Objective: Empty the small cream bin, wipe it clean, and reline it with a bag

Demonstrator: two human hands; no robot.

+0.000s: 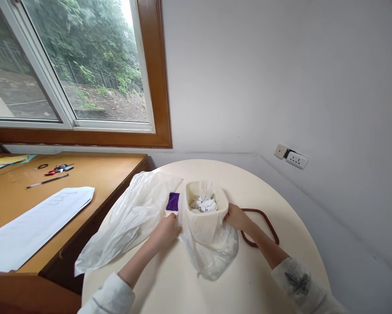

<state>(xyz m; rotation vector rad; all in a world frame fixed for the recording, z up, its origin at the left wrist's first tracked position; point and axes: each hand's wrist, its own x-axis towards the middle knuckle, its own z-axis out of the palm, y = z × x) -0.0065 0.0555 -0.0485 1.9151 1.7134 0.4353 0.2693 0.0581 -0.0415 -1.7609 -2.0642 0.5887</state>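
A small cream bin (220, 201) stands on the round table, with torn white paper (204, 205) inside. A thin white plastic bag (212, 253) hangs over its rim and bunches around its outside and front. My right hand (234, 216) is closed on the bag at the bin's right side, just under the rim. On the left, my left hand (170, 227) is closed at the bag's edge, with its fingertips partly hidden. A second clear-white plastic bag (130, 213) lies spread out to the left. Beyond my left hand is a small purple cloth-like square (173, 201).
A brown rounded-square ring (268, 220) lies on the round table (258, 279) by my right forearm. To the left, a wooden desk (117, 168) holds papers (48, 218), a pen (47, 181) and keys (61, 168). Wall sockets (297, 159) are at the right.
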